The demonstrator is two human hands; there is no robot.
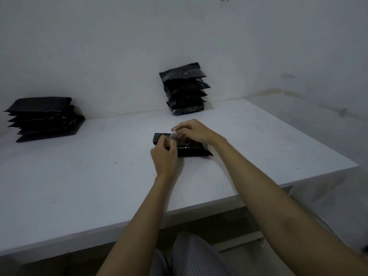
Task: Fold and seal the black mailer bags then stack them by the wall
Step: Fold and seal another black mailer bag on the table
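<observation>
— Where's the mailer bag (pixel 191 149)?
— Flat on the tabletop (pixel 79 176), mid-way, under both hands.
— And the fingers?
— Left hand (pixel 165 156) and right hand (pixel 194 131) each pinch a clear strip (pixel 172 135) above it.

White table (pixel 79 176) runs up against a scuffed white wall (pixel 119 46); striped trousers (pixel 191 253) show below its near edge, frame bottom.

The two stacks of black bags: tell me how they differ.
The left stack lies low and wide at the table's far left; the center stack stands taller and narrower, right at the wall. The center stack's bags look glossier and plumper. Both hold black mailer bags, untouched by either hand.
</observation>
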